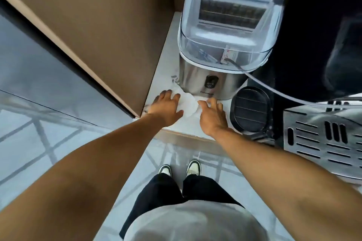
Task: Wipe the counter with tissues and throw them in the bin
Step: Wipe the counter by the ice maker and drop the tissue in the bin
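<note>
A white tissue (pixel 187 103) lies spread on the white counter (pixel 166 60), just in front of a steel ice maker. My left hand (pixel 166 106) presses flat on the tissue's left side with fingers apart. My right hand (pixel 212 114) rests on its right edge, fingertips on the paper. Both palms face down. No bin is in view.
The ice maker (pixel 221 49) with a clear lid fills the back of the counter. A black round vented appliance (pixel 250 108) and a steel slotted machine (pixel 323 139) stand at the right. A brown cabinet wall (pixel 98 35) bounds the left side. A clear tube (pixel 274 90) runs rightwards.
</note>
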Available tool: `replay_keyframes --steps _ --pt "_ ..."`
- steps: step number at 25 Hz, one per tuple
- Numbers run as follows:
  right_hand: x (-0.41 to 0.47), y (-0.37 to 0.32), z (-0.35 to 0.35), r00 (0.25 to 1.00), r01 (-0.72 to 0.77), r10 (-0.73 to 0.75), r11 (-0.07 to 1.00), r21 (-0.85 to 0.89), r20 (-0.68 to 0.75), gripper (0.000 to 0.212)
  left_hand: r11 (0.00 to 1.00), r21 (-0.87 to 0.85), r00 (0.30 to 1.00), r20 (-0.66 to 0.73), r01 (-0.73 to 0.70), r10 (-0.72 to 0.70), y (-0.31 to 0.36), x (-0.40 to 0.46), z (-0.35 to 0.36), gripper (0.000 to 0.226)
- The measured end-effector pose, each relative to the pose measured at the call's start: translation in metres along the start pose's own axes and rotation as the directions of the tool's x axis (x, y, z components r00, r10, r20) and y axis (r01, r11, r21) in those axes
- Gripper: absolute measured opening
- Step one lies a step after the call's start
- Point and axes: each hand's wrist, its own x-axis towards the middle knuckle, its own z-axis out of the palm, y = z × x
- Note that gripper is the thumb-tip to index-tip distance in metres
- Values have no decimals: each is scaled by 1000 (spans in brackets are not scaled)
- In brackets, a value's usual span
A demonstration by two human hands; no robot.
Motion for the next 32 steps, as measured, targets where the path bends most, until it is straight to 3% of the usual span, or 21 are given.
replay_keyframes --steps 4,13,20,25,32 --pt "0 -6 12 991 -130 133 982 139 -18 45 993 49 993 50 -111 108 -6 17 7 65" --pt "-3 -22 19 937 -278 317 931 238 -147 24 955 174 969 -19 -240 247 -24 28 9 36" --pt "-28 -21 12 863 -398 460 873 282 -209 24 941 7 940 45 -339 338 -20 26 1 35" --pt "-66 -7 -2 807 -484 553 821 304 -208 24 876 -3 870 115 -481 478 9 24 -1 36" --pt "-143 51 -15 723 -564 656 742 363 -217 22 766 17 761 132 -642 635 100 -2 18 28"
